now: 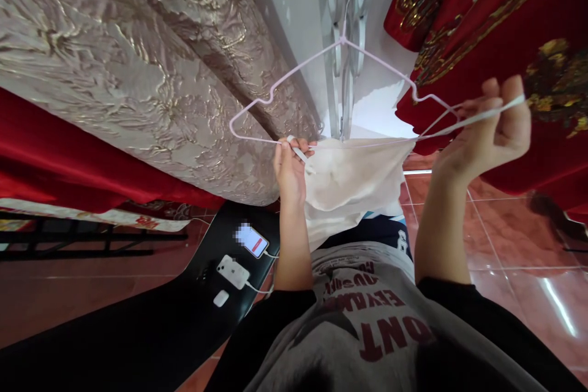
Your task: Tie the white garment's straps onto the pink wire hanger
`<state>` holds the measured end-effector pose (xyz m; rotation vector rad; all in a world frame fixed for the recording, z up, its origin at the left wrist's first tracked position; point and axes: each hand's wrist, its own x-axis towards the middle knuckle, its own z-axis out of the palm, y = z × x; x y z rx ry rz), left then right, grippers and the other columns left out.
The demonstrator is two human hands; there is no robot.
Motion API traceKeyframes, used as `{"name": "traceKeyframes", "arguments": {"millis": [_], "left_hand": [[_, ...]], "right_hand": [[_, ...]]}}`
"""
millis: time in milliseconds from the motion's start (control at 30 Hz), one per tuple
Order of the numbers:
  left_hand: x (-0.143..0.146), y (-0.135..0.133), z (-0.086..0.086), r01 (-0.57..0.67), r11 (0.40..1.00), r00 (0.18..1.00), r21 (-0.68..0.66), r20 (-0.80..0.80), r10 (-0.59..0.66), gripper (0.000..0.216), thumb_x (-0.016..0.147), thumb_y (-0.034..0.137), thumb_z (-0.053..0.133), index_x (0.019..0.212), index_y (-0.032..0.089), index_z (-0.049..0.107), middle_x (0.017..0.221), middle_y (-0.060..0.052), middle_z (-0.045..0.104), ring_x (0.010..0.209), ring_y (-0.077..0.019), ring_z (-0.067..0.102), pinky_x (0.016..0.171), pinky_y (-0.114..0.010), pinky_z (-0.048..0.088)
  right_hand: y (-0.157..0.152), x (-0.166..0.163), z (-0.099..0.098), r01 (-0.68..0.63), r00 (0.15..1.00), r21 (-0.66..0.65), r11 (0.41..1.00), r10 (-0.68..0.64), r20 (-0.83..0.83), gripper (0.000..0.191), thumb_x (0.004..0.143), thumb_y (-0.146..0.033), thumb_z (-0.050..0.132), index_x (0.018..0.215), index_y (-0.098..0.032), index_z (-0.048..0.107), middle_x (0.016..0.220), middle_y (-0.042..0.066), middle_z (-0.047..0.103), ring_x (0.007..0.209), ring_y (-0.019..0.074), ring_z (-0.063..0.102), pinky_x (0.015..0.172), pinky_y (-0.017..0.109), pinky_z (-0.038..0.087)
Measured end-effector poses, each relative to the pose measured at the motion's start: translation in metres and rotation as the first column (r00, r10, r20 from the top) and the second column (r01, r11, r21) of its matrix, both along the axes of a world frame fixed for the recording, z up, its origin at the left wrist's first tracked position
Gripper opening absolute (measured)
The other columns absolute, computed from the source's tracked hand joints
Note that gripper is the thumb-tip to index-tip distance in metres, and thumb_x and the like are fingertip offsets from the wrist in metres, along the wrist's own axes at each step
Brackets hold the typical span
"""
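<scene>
A thin pink clothes hanger point(309, 65) hangs in front of me, its hook up by a white metal rack. From its lower bar a cream garment point(353, 177) drapes down towards my lap. My left hand point(292, 165) is closed near the bar's left part, with a narrow white strap between its fingers. My right hand point(491, 128), raised beyond the hanger's right end, pinches another white strap point(459, 125) and stretches it taut past that end. Part of the garment's top edge lies along the bar.
Beige-gold embossed cloth point(165, 86) hangs on the left. Red embroidered garments point(487, 61) hang on the right. A white metal rack point(337, 6) stands behind the hanger. On a black bench point(184, 312) lie two phones point(233, 272) with cables and a small white case point(221, 298).
</scene>
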<state>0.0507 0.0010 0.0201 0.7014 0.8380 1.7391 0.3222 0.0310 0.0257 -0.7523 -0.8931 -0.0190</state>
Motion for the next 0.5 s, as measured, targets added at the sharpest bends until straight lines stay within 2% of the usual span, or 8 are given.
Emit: {"name": "traceKeyframes", "arguments": {"millis": [67, 100, 167, 233, 300, 400, 500], "left_hand": [[-0.002, 0.002, -0.002, -0.002, 1.000, 1.000, -0.012, 0.001, 0.002, 0.032, 0.108, 0.042, 0.065, 0.083, 0.022, 0.060, 0.076, 0.000, 0.066, 0.083, -0.0143, 0.077, 0.073, -0.021, 0.061], [-0.004, 0.003, -0.002, -0.007, 1.000, 1.000, -0.017, 0.002, 0.007, 0.032, 0.108, 0.042, 0.065, 0.083, 0.022, 0.061, 0.075, 0.000, 0.066, 0.083, -0.0142, 0.077, 0.072, -0.021, 0.060], [-0.007, 0.005, -0.003, -0.017, 1.000, 1.000, -0.008, 0.014, 0.017, 0.031, 0.107, 0.042, 0.067, 0.084, 0.022, 0.063, 0.076, 0.000, 0.067, 0.083, -0.0137, 0.077, 0.070, -0.020, 0.059], [-0.009, 0.006, -0.003, -0.010, 1.000, 0.999, 0.018, 0.030, 0.010, 0.031, 0.104, 0.044, 0.071, 0.084, 0.022, 0.064, 0.077, 0.000, 0.068, 0.084, -0.0138, 0.078, 0.070, -0.020, 0.058], [-0.009, 0.005, -0.003, 0.011, 0.999, 0.999, 0.033, 0.041, -0.013, 0.032, 0.102, 0.046, 0.074, 0.084, 0.021, 0.064, 0.079, 0.000, 0.069, 0.086, -0.0144, 0.078, 0.070, -0.020, 0.058], [-0.007, 0.002, -0.002, 0.031, 1.000, 0.999, -0.006, 0.045, -0.031, 0.032, 0.104, 0.045, 0.072, 0.085, 0.022, 0.063, 0.080, 0.000, 0.068, 0.086, -0.0143, 0.078, 0.071, -0.021, 0.058], [-0.002, 0.001, -0.001, 0.030, 0.998, 0.999, -0.049, 0.042, -0.028, 0.032, 0.106, 0.044, 0.067, 0.085, 0.022, 0.061, 0.079, 0.000, 0.067, 0.087, -0.0143, 0.077, 0.070, -0.020, 0.058]], "right_hand": [[-0.020, -0.013, -0.007, 0.115, 0.992, 0.012, 0.993, -0.116, 0.053, 0.025, 0.105, -0.042, 0.063, 0.119, -0.029, 0.080, 0.103, 0.004, 0.078, 0.086, 0.0221, 0.077, 0.088, 0.049, 0.064], [-0.031, -0.021, -0.009, 0.121, 0.985, -0.002, 0.993, -0.120, 0.128, 0.021, 0.104, -0.040, 0.066, 0.111, -0.029, 0.082, 0.097, 0.004, 0.079, 0.088, 0.0236, 0.078, 0.091, 0.052, 0.064], [-0.045, -0.032, -0.008, 0.054, 0.942, -0.116, 0.992, -0.012, 0.335, 0.020, 0.103, -0.038, 0.067, 0.109, -0.030, 0.084, 0.099, 0.003, 0.081, 0.100, 0.0272, 0.080, 0.100, 0.057, 0.064], [-0.045, -0.035, -0.007, 0.005, 0.884, -0.238, 0.971, 0.107, 0.455, 0.026, 0.104, -0.041, 0.065, 0.119, -0.030, 0.083, 0.111, 0.005, 0.083, 0.115, 0.0299, 0.079, 0.106, 0.059, 0.063], [-0.035, -0.028, -0.010, 0.022, 0.911, -0.236, 0.971, 0.078, 0.406, 0.035, 0.106, -0.046, 0.061, 0.132, -0.030, 0.078, 0.120, 0.008, 0.081, 0.118, 0.0302, 0.079, 0.106, 0.058, 0.063], [-0.019, -0.017, -0.021, 0.117, 0.985, -0.083, 0.990, -0.105, 0.140, 0.041, 0.111, -0.046, 0.049, 0.140, -0.027, 0.071, 0.121, 0.011, 0.078, 0.102, 0.0259, 0.080, 0.098, 0.054, 0.065], [-0.024, -0.024, -0.031, 0.174, 0.984, -0.004, 0.985, -0.174, 0.029, 0.048, 0.114, -0.047, 0.034, 0.146, -0.029, 0.065, 0.128, 0.011, 0.075, 0.099, 0.0221, 0.080, 0.094, 0.049, 0.066]]}}
